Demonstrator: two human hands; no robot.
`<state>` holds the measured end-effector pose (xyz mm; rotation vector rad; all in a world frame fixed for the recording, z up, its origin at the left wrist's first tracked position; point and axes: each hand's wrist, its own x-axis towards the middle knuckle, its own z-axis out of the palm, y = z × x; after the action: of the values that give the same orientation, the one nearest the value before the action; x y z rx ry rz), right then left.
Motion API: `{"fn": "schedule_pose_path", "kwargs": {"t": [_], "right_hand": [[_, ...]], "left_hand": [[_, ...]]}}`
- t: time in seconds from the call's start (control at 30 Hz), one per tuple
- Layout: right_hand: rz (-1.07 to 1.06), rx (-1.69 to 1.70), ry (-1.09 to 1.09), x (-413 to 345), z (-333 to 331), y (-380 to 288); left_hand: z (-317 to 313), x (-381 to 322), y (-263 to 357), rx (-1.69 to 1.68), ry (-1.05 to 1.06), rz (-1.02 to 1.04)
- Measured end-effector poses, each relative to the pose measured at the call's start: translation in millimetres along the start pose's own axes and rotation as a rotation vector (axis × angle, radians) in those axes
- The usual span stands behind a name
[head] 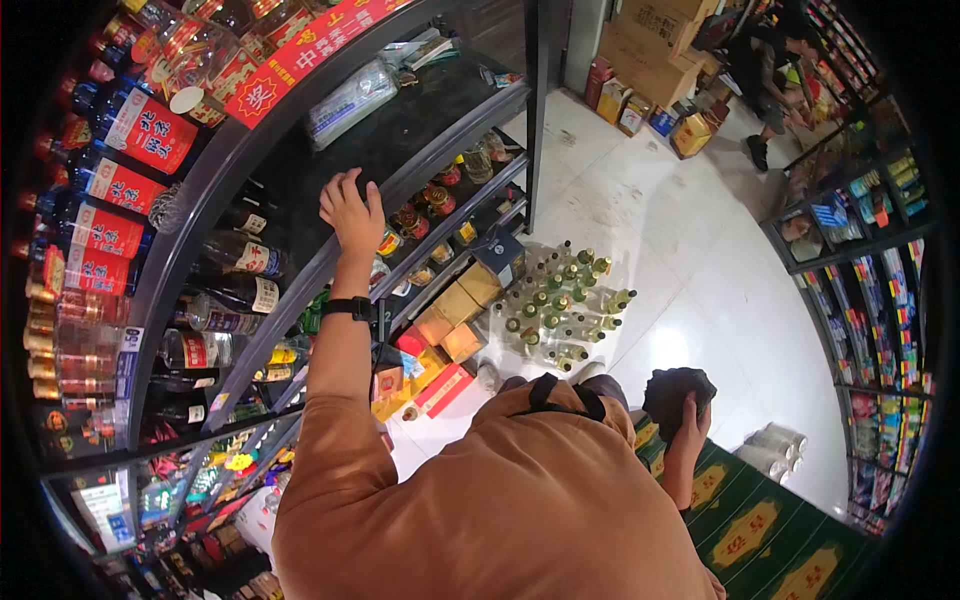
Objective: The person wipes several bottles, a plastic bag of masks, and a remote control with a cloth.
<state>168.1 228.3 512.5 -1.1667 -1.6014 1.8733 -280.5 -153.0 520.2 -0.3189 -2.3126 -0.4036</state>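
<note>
My left hand (354, 211), with a black watch (351, 308) on its wrist, is over the front of a dark shelf board (300, 161). Its fingers are slightly spread and grasp nothing; whether they touch the board, I cannot tell. Farther along the same board lie a clear plastic-wrapped pack (354, 103) and some small packets (429, 52). Out to the right, my right hand (694, 427) grips a crumpled dark cloth (675, 397). That hand is above green cartons (709, 487) with yellow panels.
Many glass bottles (559, 300) stand on the white tiled floor (675, 247) before my feet. Blue liquor bottles (139, 131) fill the shelf at left. Small boxes (442, 315) sit at the rack's base. A person (780, 75) is at the far right, near cardboard boxes (645, 49).
</note>
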Motion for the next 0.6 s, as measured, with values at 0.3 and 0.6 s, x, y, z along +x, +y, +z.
{"fn": "schedule_pose_path", "kwargs": {"t": [0.3, 0.6], "right_hand": [[-0.088, -0.087, -0.215, 118.2, -33.5, -36.6], [-0.085, -0.065, -0.14, 116.7, -34.3, -25.5]], "left_hand": [[13.0, -3.6, 79.9, -0.184, -0.226, -0.18], [70.7, 100.3, 112.0, -0.367, -0.406, -0.054]]}}
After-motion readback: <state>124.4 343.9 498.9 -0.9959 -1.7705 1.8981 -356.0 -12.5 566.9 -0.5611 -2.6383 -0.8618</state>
